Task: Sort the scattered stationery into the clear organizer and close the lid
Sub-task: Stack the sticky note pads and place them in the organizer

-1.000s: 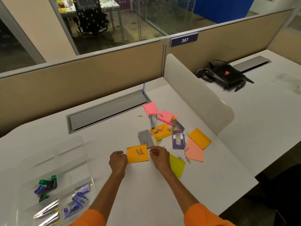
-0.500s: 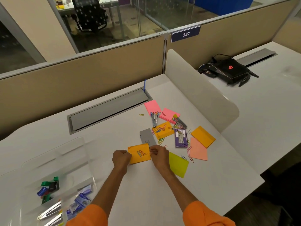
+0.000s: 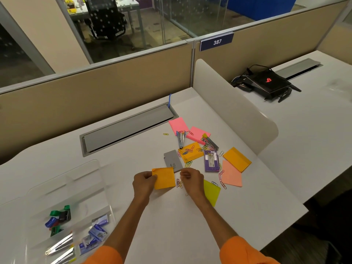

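One head view: left grip (image 3: pixel 144 181) clamped on the orange note pad (image 3: pixel 164 178) at its 9 o'clock edge, right grip (image 3: pixel 190 178) curled by its 3 o'clock edge, contents unclear; clear organizer (image 3: pixel 83 204) sits at 8 o'clock on the counter (image 3: pixel 171 235), so the left side is nearer.

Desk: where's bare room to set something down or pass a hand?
Bare: the strip between the cable tray and clear organizer; the near edge right of the yellow sticky pad. Crowded: sticky pads and paper clips beyond the right hand.
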`<action>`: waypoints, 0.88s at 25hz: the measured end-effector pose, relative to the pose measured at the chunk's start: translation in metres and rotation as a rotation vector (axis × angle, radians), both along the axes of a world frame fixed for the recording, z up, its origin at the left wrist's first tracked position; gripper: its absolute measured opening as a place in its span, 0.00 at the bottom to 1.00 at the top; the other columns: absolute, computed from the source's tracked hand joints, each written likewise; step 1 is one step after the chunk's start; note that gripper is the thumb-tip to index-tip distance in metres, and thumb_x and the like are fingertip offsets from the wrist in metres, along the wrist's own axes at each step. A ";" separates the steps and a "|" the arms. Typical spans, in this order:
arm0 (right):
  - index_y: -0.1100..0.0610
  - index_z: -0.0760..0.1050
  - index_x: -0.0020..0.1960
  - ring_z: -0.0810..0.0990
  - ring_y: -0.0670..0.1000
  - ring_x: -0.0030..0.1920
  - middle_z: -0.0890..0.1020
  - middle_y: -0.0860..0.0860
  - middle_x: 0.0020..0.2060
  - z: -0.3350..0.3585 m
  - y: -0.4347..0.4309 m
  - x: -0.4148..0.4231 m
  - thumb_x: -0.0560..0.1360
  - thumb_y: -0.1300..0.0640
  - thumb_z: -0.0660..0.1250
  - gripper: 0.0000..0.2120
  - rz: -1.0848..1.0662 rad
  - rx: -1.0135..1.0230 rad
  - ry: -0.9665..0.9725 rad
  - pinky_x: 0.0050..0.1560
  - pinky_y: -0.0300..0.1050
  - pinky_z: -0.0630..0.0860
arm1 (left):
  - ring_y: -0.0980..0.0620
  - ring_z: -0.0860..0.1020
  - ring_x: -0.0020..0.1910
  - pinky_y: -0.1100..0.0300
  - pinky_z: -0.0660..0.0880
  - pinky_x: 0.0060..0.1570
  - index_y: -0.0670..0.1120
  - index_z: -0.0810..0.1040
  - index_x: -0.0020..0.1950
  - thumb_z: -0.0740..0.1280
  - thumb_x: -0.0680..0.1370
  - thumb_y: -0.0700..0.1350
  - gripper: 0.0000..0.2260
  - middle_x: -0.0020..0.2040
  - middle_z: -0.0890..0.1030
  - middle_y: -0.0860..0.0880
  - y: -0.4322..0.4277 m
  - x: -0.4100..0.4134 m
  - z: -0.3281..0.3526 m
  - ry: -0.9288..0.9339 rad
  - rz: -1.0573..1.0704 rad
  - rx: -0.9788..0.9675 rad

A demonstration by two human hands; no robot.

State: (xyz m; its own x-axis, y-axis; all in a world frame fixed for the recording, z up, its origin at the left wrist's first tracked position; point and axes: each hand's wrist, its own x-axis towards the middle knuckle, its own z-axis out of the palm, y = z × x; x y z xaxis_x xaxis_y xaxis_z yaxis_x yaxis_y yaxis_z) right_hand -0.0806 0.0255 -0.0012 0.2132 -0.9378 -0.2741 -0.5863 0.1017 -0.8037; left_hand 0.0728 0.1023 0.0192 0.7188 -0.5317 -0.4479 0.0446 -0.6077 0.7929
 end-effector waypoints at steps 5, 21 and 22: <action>0.61 0.80 0.55 0.82 0.51 0.49 0.84 0.55 0.48 0.011 -0.011 -0.047 0.73 0.69 0.70 0.11 -0.044 -0.066 -0.008 0.42 0.31 0.77 | 0.46 0.77 0.51 0.50 0.75 0.54 0.40 0.80 0.60 0.68 0.78 0.43 0.12 0.57 0.81 0.41 0.004 0.000 0.014 -0.148 -0.030 -0.080; 0.50 0.67 0.68 0.69 0.53 0.63 0.73 0.51 0.63 0.002 -0.017 -0.095 0.60 0.36 0.77 0.42 0.520 -0.181 0.667 0.61 0.48 0.67 | 0.37 0.74 0.60 0.38 0.78 0.54 0.42 0.70 0.68 0.62 0.82 0.45 0.15 0.66 0.71 0.41 0.011 -0.010 0.002 0.205 0.036 -0.195; 0.50 0.66 0.68 0.69 0.53 0.63 0.72 0.51 0.64 0.000 -0.017 -0.094 0.60 0.36 0.77 0.43 0.534 -0.192 0.682 0.61 0.48 0.67 | 0.37 0.74 0.59 0.39 0.78 0.54 0.42 0.70 0.68 0.62 0.82 0.45 0.15 0.66 0.71 0.41 0.012 -0.010 0.002 0.202 0.032 -0.191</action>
